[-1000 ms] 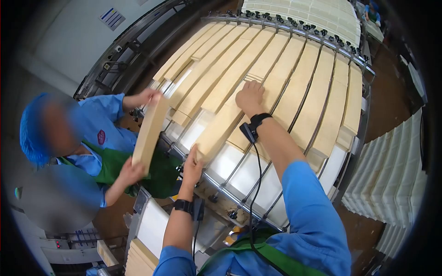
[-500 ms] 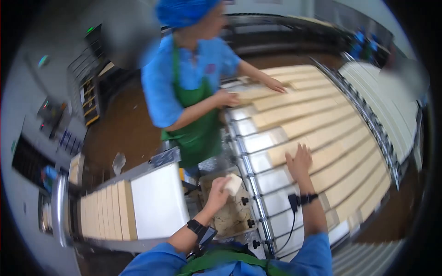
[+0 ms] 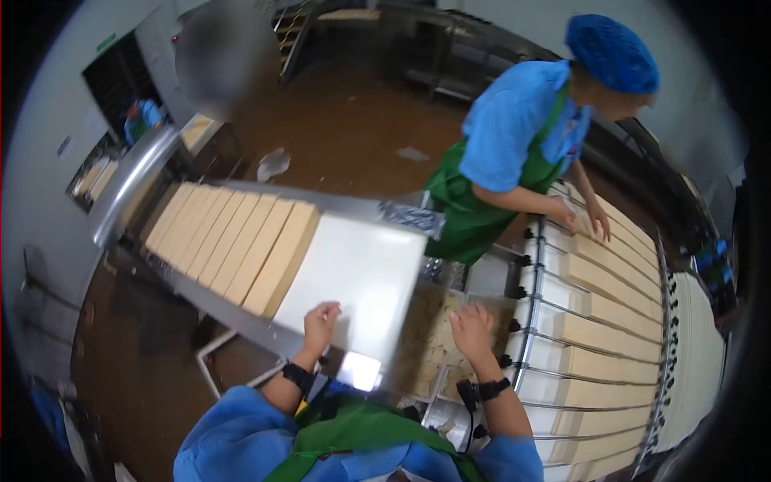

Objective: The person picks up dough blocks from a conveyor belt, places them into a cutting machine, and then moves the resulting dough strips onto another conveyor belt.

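My left hand [image 3: 320, 328] hovers at the near edge of a white board [image 3: 365, 269], fingers loosely bent and holding nothing visible. Over bins of pale scraps [image 3: 432, 337] is my right hand [image 3: 473, 329], fingers slightly bent and apart, also without anything visible in it. Long pale-yellow slabs [image 3: 241, 241] stand side by side on the conveyor at the left, beyond my left hand. To the right of my right hand, more pale-yellow slabs [image 3: 606, 365] lie in lanes between thin metal rods on a white belt.
A co-worker [image 3: 522, 136] in a blue cap and green apron leans over the right belt, hands at the far slabs. A metal rail [image 3: 526, 337] with black knobs runs along that belt. A curved metal roller cover [image 3: 136, 185] stands at the left conveyor's far end.
My view has swung left. My left hand no longer has the small pale piece and is now at the white board. My right hand has left the slabs for above the bins.
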